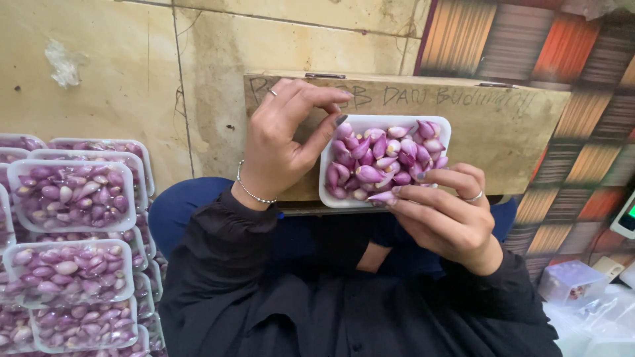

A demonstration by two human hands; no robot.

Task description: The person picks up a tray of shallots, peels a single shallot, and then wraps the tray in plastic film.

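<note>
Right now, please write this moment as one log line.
left hand: touches tray rim | right hand: holds white tray | content: peeled shallots

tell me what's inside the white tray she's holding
The white tray is filled with peeled purple shallots, heaped to the rim. The right hand covers its lower right corner, the left hand touches its left edge. The tray's bottom is hidden.
</note>
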